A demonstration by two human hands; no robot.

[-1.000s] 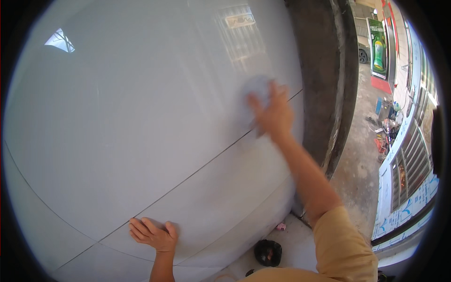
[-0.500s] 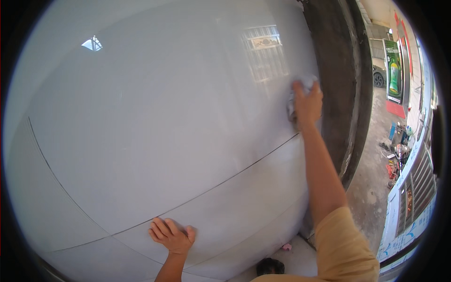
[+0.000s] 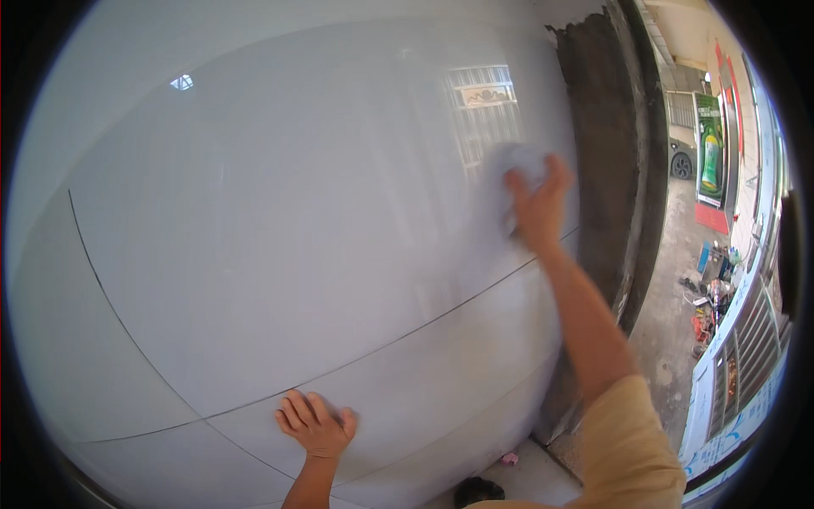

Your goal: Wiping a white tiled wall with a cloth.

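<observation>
Large glossy pale-grey wall tiles point(image 3: 280, 212) fill most of the view, split by thin dark joint lines. My right hand point(image 3: 540, 208) reaches up to the tile's right part, near its edge. Its fingers are closed on a crumpled whitish cloth point(image 3: 527, 159) pressed to the surface; motion blurs the cloth. My left hand point(image 3: 318, 424) lies against the tile below the long joint line, fingers spread, holding nothing.
A dark, rough bare strip point(image 3: 604, 161) runs down the wall's right edge. Beyond it are a concrete floor point(image 3: 666, 339), a pile of tools and bits point(image 3: 716, 297), a car wheel point(image 3: 681, 165) and a green poster point(image 3: 710, 153). Something dark and rounded point(image 3: 479, 490) shows at the bottom.
My right hand has moved left and slightly down across the tile with the cloth. My left hand stays on the wall. The whole view has shifted a little.
</observation>
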